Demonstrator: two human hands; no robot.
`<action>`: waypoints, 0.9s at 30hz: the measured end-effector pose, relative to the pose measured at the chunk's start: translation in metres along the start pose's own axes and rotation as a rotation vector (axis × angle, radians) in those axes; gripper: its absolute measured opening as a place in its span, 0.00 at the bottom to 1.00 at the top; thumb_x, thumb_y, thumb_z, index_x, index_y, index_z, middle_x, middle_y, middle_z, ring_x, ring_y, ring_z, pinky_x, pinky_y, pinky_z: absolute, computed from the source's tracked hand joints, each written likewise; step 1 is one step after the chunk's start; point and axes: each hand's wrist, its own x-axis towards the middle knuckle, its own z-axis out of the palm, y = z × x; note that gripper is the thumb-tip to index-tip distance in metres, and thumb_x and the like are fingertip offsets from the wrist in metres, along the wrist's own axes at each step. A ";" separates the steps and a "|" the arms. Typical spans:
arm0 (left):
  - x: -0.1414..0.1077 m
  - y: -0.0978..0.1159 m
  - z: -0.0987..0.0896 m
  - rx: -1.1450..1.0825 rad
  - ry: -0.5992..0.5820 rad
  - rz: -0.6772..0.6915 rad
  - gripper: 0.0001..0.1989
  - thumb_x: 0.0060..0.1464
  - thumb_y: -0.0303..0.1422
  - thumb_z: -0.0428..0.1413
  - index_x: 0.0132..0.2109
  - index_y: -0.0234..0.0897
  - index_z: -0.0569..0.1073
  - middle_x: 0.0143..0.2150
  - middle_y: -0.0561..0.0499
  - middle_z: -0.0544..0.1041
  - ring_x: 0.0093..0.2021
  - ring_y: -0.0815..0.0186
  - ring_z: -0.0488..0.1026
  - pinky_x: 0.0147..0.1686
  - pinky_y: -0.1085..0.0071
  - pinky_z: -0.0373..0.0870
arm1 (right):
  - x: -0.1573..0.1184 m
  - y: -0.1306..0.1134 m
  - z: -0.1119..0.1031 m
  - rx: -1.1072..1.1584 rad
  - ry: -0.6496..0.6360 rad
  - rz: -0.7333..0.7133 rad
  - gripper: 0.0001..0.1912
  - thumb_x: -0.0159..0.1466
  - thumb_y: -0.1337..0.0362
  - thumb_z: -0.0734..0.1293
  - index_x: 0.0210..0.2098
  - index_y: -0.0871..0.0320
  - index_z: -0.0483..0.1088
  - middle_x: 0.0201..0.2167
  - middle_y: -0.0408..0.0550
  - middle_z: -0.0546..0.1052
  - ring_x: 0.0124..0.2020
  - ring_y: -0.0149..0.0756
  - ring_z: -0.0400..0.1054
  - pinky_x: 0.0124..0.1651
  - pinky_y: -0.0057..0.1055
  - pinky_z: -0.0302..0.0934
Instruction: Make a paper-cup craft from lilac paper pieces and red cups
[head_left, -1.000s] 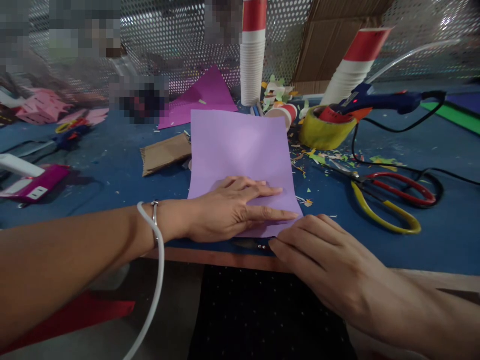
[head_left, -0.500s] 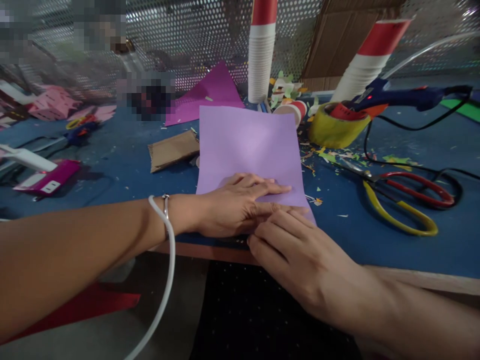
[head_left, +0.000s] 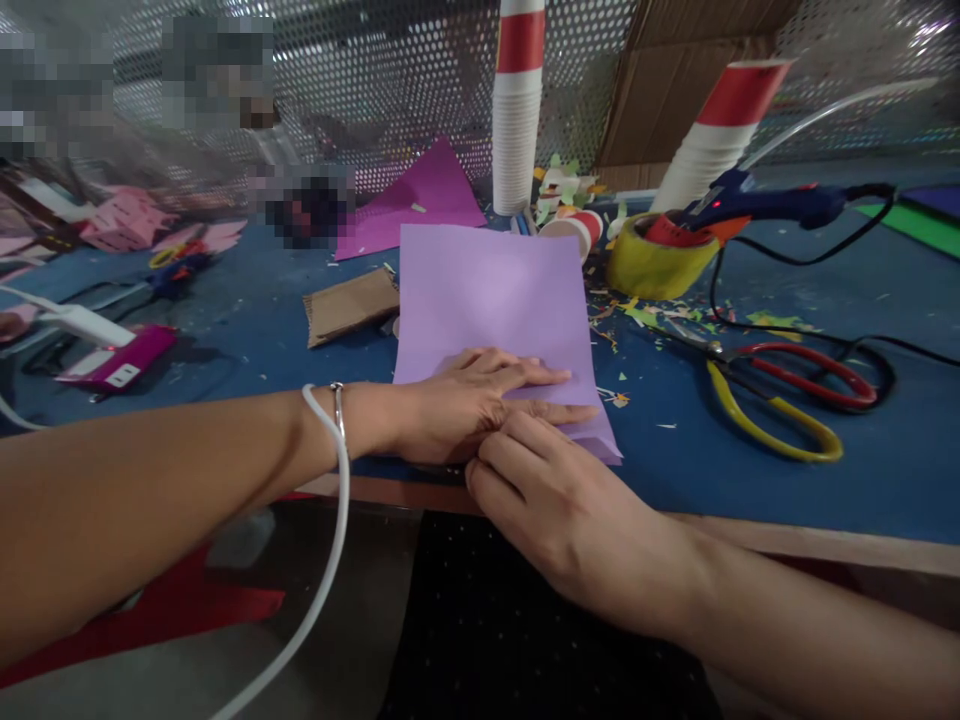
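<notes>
A sheet of light purple paper (head_left: 491,285) lies on the blue table near its front edge. My left hand (head_left: 469,405) rests flat on the paper's near part, fingers spread and pointing right. Close against it, my right hand (head_left: 559,490) is closed with curled fingers on the paper's near edge; its fingertips are partly hidden. At the right near corner a narrow strip of the paper appears folded over. A bracelet and a looped white cord (head_left: 343,480) are at my left wrist.
Scissors (head_left: 780,400) with red and yellow handles lie right. Behind them, a glue gun (head_left: 780,205) rests on a yellow roll (head_left: 660,265). Stacked paper cups (head_left: 517,140), magenta paper (head_left: 420,205), corrugated cardboard (head_left: 352,305), scraps and a power strip (head_left: 124,365) surround the sheet.
My right hand has slid left along the paper's near edge, uncovering the folded right corner. My left hand stays pressed on the sheet. The view has shifted slightly.
</notes>
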 end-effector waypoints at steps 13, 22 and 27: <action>0.003 -0.004 0.002 -0.097 0.033 0.021 0.37 0.58 0.35 0.51 0.72 0.45 0.50 0.74 0.53 0.52 0.72 0.55 0.49 0.67 0.54 0.44 | 0.006 -0.003 0.007 -0.027 0.046 0.009 0.16 0.68 0.76 0.55 0.33 0.65 0.73 0.30 0.54 0.69 0.33 0.41 0.58 0.38 0.40 0.63; 0.003 -0.005 0.002 -0.067 0.036 0.006 0.36 0.59 0.36 0.51 0.72 0.46 0.50 0.74 0.53 0.53 0.71 0.54 0.50 0.66 0.54 0.45 | 0.002 -0.001 0.004 -0.012 0.077 -0.004 0.15 0.67 0.77 0.56 0.32 0.66 0.73 0.30 0.54 0.70 0.31 0.39 0.56 0.36 0.37 0.61; 0.004 -0.006 0.001 -0.031 -0.004 -0.018 0.35 0.60 0.38 0.49 0.72 0.50 0.50 0.75 0.55 0.50 0.70 0.53 0.51 0.65 0.52 0.47 | 0.003 0.000 0.001 0.005 0.039 -0.011 0.15 0.67 0.78 0.57 0.31 0.66 0.72 0.30 0.53 0.70 0.32 0.38 0.57 0.37 0.36 0.60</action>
